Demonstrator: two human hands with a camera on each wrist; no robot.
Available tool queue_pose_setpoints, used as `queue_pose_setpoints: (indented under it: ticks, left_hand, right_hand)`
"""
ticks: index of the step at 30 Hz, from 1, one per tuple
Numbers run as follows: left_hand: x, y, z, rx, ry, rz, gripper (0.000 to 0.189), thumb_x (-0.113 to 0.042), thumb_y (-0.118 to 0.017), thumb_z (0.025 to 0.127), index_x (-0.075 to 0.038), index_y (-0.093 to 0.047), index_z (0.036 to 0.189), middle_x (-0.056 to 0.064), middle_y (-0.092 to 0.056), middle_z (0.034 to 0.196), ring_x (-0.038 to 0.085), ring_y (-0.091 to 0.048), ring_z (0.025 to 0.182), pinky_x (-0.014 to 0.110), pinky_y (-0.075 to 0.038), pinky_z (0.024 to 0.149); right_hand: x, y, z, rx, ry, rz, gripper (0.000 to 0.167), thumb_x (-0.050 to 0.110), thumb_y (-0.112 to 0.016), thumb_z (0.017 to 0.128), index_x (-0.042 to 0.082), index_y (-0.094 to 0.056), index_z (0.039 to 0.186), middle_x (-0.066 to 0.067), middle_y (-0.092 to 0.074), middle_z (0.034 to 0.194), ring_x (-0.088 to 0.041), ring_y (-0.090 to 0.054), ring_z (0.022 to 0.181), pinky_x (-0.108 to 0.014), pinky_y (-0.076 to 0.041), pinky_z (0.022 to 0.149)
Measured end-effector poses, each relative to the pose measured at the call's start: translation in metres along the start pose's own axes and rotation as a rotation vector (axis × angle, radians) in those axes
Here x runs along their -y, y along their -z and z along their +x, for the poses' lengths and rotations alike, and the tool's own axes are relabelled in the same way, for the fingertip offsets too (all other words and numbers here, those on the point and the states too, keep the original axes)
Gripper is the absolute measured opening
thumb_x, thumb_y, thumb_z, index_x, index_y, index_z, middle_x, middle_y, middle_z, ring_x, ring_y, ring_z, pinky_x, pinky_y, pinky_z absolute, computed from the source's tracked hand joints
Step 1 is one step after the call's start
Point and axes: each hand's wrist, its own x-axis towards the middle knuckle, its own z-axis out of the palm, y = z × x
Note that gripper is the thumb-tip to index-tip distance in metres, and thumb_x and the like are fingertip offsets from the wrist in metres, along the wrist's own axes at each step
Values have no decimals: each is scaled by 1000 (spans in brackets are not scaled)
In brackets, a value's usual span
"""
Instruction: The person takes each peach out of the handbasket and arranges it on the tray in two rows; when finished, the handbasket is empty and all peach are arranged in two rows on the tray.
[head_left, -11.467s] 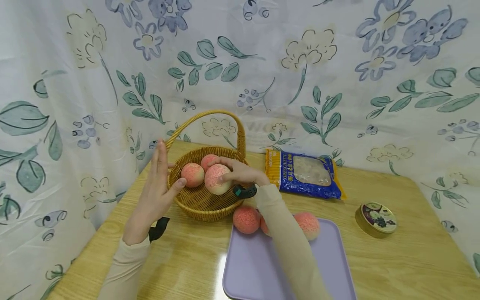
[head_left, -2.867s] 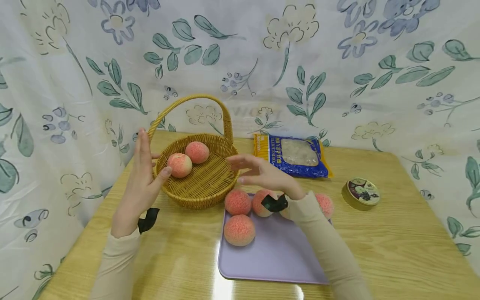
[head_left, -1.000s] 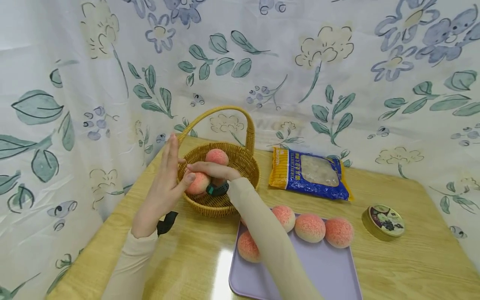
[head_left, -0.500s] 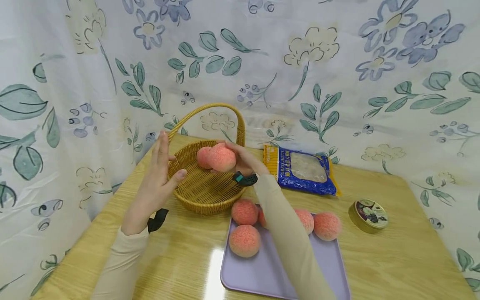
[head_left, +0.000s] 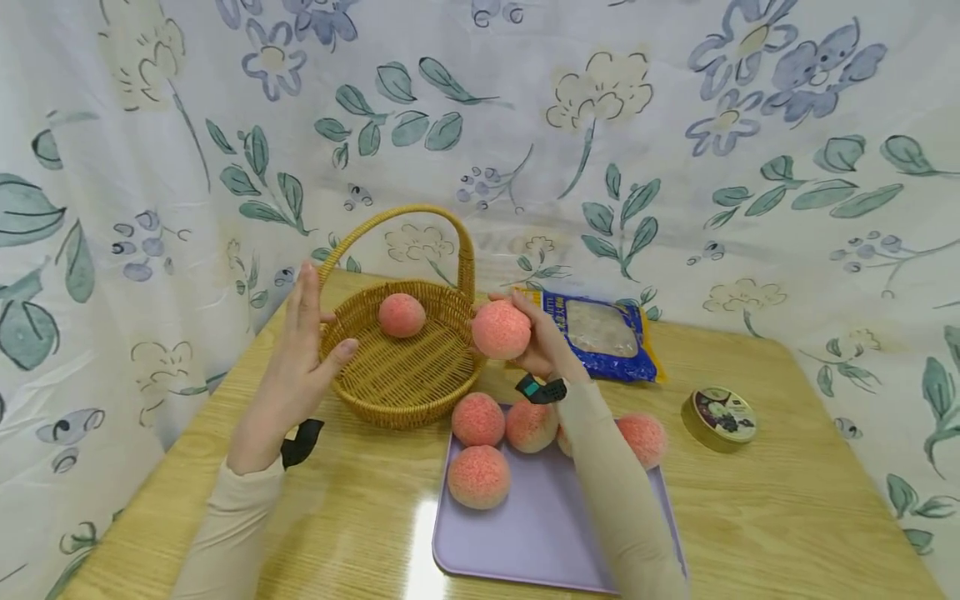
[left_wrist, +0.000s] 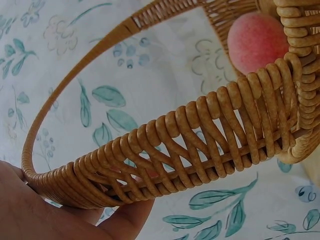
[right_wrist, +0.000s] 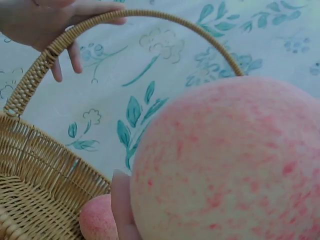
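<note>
My right hand [head_left: 542,346] grips a pink-and-cream peach [head_left: 501,330] in the air, just right of the wicker basket [head_left: 397,414] and beyond the lilac tray [head_left: 532,525]. In the right wrist view this peach [right_wrist: 225,170] fills much of the picture, with a fingertip at its left side. One peach [head_left: 402,316] lies inside the basket towards the back. My left hand [head_left: 288,383] is held upright with straight fingers against the left side of the basket's handle [left_wrist: 165,135]. Several peaches [head_left: 478,477] rest on the tray's back and left parts; my right forearm partly covers some.
Behind the tray lies a blue-and-yellow orecchiette bag [head_left: 600,329], partly behind my right hand. A round gold tin [head_left: 720,418] with a fruit lid stands at the right. Floral cloth [head_left: 480,233] hangs along the table's back and left side.
The basket held three peaches at first, two later, now one; the tray holds more. In the last second my right hand lifted a peach out and rightward. My left hand stays at the handle.
</note>
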Motion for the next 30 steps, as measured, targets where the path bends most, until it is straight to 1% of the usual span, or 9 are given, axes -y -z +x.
queue_pose_setpoints:
  ticks: [3,6,11,13,16,18,22,26,30]
  left_hand:
    - [0,-1,-1,1,5,-8,84,-36,-50,100,-18,10,156,5,10,164,41,-49,111,64,-36,93]
    - [0,-1,-1,-2,9,-15,84,-34,-51,100,-18,10,156,1,11,164,43,-48,112,64,-36,94]
    - [1,-1,-2,-5,-2,-27,85,-30,-51,100,-17,11,156,-2,12,164,43,-47,113,62,-37,93]
    - [2,-1,-2,-8,-1,-33,85,-30,-52,100,-17,11,156,-3,12,164,43,-47,113,62,-38,93]
    - [2,-2,-1,-15,-1,-33,85,-31,-52,100,-16,11,156,-2,11,164,44,-48,113,62,-38,94]
    - [2,-4,-1,-17,2,-34,85,-30,-52,100,-16,11,156,-1,11,164,45,-48,114,62,-38,94]
    - [1,-6,-2,-13,5,-45,85,-29,-52,100,-16,11,156,-1,12,164,45,-48,114,62,-37,94]
    - [0,-6,0,-12,-7,-55,85,-26,-52,100,-15,11,156,-2,13,164,46,-47,115,62,-37,94]
    - [0,-7,1,-15,-25,-47,85,-25,-52,100,-15,10,156,-2,13,164,46,-48,114,61,-38,93]
  right_hand:
    - [-3,10,-19,-6,15,13,31,40,-39,102,22,-55,122,-2,-66,116,-20,-68,104,-40,-58,83]
    - [-6,17,-38,-27,48,36,27,36,-42,102,20,-56,117,-2,-65,117,-20,-68,106,-40,-57,85]
    - [-15,24,-72,-168,98,-31,29,42,-48,100,21,-50,120,2,-66,115,-18,-68,102,-40,-56,86]
    - [-20,25,-84,-215,108,-43,31,45,-50,99,22,-49,120,4,-66,115,-14,-67,101,-36,-56,86]
    - [-25,26,-98,-214,159,-69,26,40,-47,101,22,-52,119,4,-65,114,-13,-66,100,-32,-55,85]
    - [-28,28,-106,-187,215,-123,21,32,-44,103,21,-56,116,4,-65,113,-11,-65,99,-29,-56,82]
    - [-37,31,-120,-164,306,-304,27,19,-38,102,22,-64,111,6,-69,108,-8,-66,95,-25,-56,76]
    - [-55,30,-127,-170,362,-352,29,12,-42,100,24,-67,108,7,-71,108,-7,-67,101,-26,-57,80]
    - [-71,29,-125,-202,473,-360,29,7,-45,98,22,-67,108,8,-70,109,-8,-66,105,-27,-56,86]
